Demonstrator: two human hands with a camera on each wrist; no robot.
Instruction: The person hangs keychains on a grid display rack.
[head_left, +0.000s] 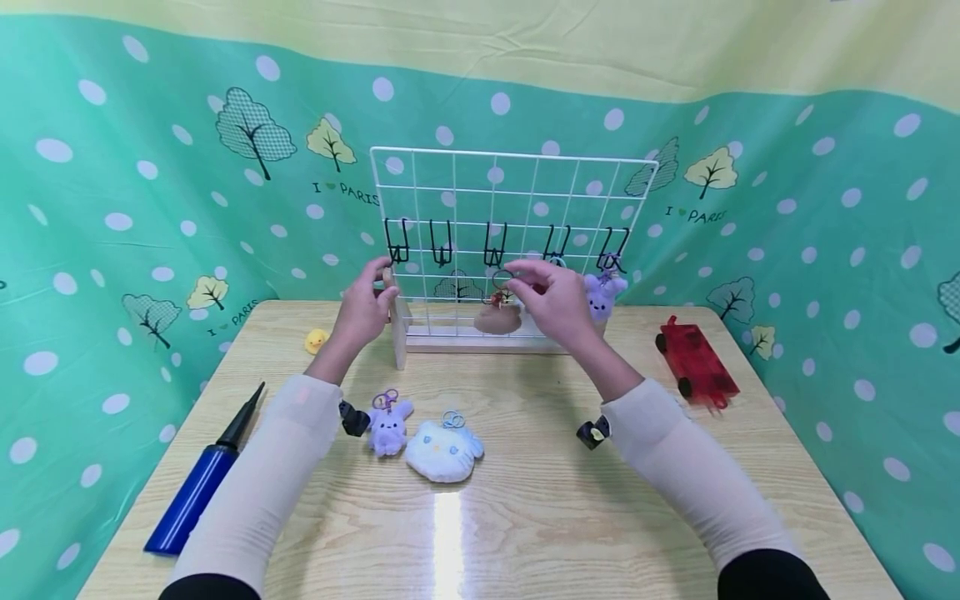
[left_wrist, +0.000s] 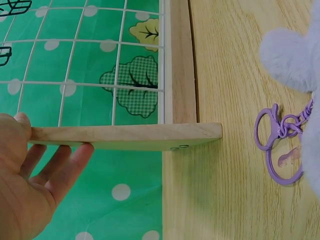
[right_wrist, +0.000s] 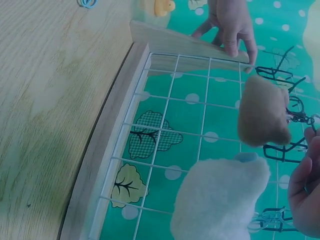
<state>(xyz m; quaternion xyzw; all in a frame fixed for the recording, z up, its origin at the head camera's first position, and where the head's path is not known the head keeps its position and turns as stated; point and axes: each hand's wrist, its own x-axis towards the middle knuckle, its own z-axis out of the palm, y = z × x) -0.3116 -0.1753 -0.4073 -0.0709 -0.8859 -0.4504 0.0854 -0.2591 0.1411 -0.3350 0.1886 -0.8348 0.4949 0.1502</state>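
Note:
My left hand (head_left: pixel 362 307) grips the wooden side panel (left_wrist: pixel 135 134) of a white wire grid rack (head_left: pixel 480 343), thumb on one face and fingers on the other. In front of the grid, my right hand (head_left: pixel 561 302) pinches the ring of a brown plush keychain (head_left: pixel 498 319), which hangs close to the middle black hook (head_left: pixel 494 250). A white plush keychain (right_wrist: pixel 217 200) hangs beside it in the right wrist view, mostly hidden by my right hand in the head view. On the rightmost hook hangs a purple bunny plush keychain (head_left: pixel 600 298).
On the table (head_left: pixel 525 525) lie another purple bunny keychain (head_left: pixel 387 431) and a white-and-blue plush keychain (head_left: pixel 442 452). A blue tube with a black nozzle (head_left: pixel 197 500) lies left, a small yellow duck (head_left: pixel 316 341) behind it. A red toy car (head_left: pixel 696 360) lies right.

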